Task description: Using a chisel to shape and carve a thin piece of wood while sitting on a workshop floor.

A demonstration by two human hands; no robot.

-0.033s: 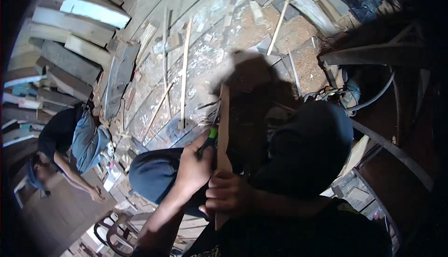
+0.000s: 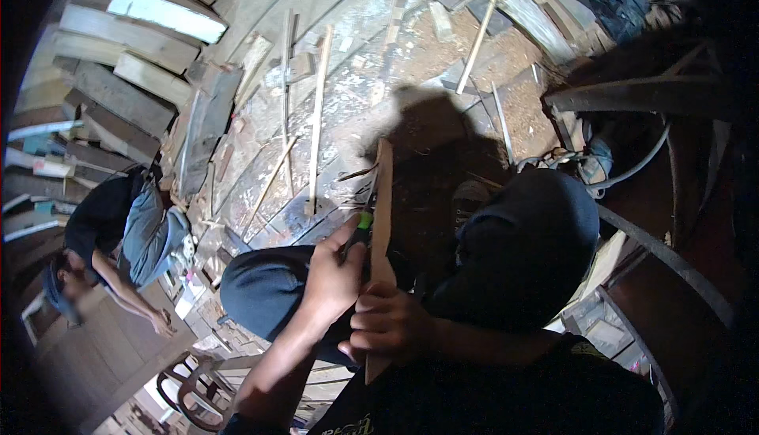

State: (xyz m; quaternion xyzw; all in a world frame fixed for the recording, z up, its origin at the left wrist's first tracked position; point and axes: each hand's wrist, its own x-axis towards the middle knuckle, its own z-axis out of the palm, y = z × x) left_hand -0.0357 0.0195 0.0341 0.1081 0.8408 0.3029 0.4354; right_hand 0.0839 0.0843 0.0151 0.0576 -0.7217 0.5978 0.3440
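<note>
Both hands are on one slat [image 2: 383, 198] held over our knees: our right hand [image 2: 389, 326] is wrapped round its lower part, and our left hand [image 2: 336, 269] presses a green-handled tool [image 2: 362, 225] to its left edge. We judge the trimming midway. Its long axis runs near-vertical, far end pointing away toward the floor [image 2: 348, 79].
</note>
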